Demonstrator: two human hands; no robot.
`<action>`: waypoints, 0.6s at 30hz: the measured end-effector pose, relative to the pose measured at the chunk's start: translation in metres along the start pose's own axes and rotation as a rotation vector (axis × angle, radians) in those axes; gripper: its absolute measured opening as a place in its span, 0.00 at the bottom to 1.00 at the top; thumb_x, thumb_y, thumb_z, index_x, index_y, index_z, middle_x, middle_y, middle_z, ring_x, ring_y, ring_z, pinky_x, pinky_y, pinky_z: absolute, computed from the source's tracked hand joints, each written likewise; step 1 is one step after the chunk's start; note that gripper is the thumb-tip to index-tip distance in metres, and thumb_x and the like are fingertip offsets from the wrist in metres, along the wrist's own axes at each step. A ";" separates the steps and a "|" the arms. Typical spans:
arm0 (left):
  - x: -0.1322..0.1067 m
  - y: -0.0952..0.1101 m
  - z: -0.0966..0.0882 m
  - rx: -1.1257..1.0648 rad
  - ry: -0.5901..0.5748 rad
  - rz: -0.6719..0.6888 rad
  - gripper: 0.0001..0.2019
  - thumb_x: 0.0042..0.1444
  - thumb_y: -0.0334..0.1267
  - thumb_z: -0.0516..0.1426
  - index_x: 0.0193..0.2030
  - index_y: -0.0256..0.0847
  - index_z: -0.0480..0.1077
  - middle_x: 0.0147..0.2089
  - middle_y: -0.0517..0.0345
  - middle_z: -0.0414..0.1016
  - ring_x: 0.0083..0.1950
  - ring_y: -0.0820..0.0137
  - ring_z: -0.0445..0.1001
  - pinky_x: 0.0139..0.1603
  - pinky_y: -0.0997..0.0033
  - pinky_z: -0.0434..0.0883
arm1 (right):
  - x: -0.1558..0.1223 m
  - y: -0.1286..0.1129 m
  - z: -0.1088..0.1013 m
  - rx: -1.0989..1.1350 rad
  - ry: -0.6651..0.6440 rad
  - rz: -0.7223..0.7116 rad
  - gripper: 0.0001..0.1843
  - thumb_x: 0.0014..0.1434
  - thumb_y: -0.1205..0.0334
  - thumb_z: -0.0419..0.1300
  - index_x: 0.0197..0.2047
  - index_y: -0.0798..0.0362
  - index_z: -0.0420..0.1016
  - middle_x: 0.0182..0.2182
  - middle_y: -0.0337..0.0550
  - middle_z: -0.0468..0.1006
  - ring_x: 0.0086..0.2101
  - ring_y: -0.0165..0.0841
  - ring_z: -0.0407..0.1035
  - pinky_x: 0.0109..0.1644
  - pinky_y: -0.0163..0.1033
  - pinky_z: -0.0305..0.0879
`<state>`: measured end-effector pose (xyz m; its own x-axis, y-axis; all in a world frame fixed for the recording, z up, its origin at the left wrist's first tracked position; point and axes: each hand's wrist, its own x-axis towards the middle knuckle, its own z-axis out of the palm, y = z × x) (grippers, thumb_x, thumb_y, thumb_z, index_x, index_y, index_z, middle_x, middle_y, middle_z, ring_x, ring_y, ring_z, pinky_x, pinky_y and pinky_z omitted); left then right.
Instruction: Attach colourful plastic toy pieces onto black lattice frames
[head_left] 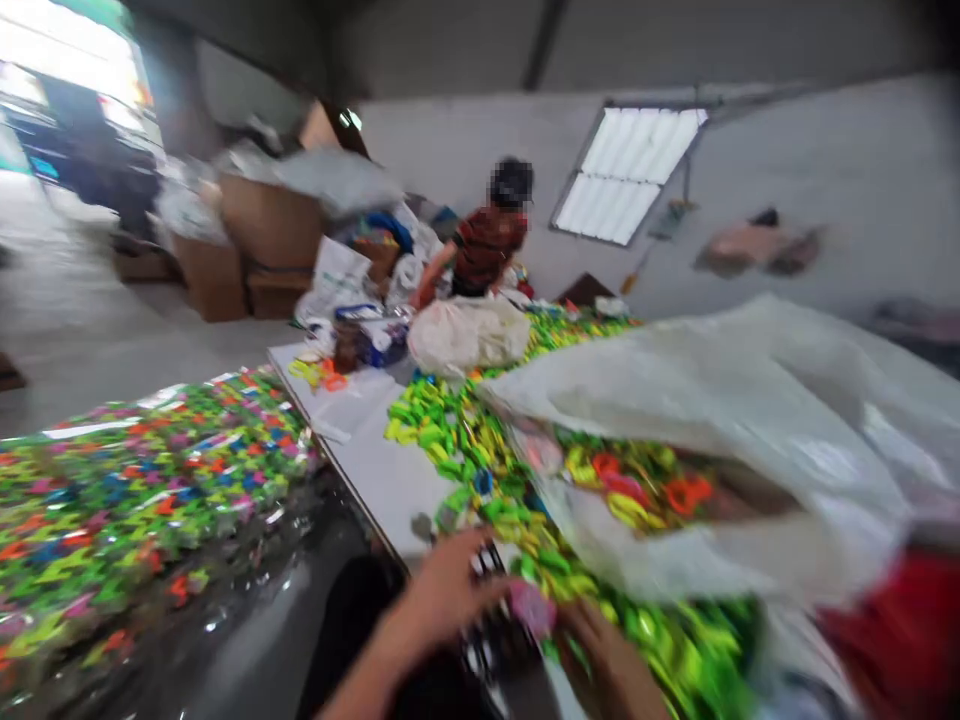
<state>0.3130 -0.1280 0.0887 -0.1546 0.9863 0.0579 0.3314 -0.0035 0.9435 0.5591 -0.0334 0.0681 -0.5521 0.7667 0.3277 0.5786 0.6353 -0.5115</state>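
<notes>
My left hand (448, 588) reaches over a black-and-white patterned thing (480, 655) at the table's near edge; its fingers look spread. A pink, roundish piece (532, 607) sits between my two hands, close to the left hand's fingertip. Just right of it is my right hand (611, 655), low in the view and beside the heap. Blur hides its fingers, so whether it grips the pink piece is unclear. Around both hands lies a heap of green and yellow plastic pieces (551, 555).
A large white sack (750, 380) lies open on the right, with orange, red and yellow pieces (637, 490) inside. Many small wrapped colourful pieces (150, 480) cover the left side. Across the white table (397, 480) stands another person (487, 245). Cardboard boxes (274, 230) are stacked behind.
</notes>
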 end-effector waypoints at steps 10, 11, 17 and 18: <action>0.031 -0.028 -0.066 0.361 0.354 -0.090 0.28 0.52 0.53 0.57 0.56 0.37 0.70 0.55 0.46 0.75 0.53 0.58 0.75 0.51 0.58 0.75 | 0.057 -0.015 0.095 0.675 -0.114 0.353 0.10 0.52 0.55 0.61 0.33 0.54 0.74 0.26 0.39 0.76 0.28 0.33 0.70 0.35 0.37 0.69; 0.036 -0.032 -0.058 0.386 0.317 -0.047 0.29 0.51 0.53 0.57 0.57 0.38 0.69 0.58 0.46 0.73 0.56 0.57 0.74 0.54 0.57 0.74 | 0.060 -0.017 0.106 0.698 -0.167 0.365 0.09 0.52 0.56 0.61 0.32 0.54 0.74 0.25 0.38 0.75 0.27 0.32 0.69 0.33 0.36 0.68; 0.071 -0.046 -0.033 0.530 0.005 0.015 0.29 0.52 0.46 0.59 0.59 0.35 0.69 0.58 0.44 0.74 0.59 0.55 0.73 0.61 0.57 0.70 | 0.082 -0.009 0.145 0.730 -0.156 0.225 0.10 0.55 0.57 0.59 0.36 0.54 0.77 0.30 0.41 0.79 0.32 0.35 0.72 0.38 0.37 0.68; 0.074 -0.045 -0.033 0.545 -0.021 0.004 0.27 0.52 0.45 0.59 0.58 0.34 0.69 0.57 0.43 0.75 0.58 0.55 0.73 0.61 0.57 0.69 | 0.086 -0.008 0.149 0.681 -0.175 0.191 0.10 0.56 0.58 0.58 0.36 0.54 0.77 0.31 0.42 0.80 0.33 0.35 0.73 0.40 0.37 0.69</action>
<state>0.2561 -0.0608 0.0613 -0.1359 0.9895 0.0490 0.7674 0.0738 0.6369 0.4176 0.0136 -0.0187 -0.5998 0.7962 0.0802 0.2041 0.2491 -0.9467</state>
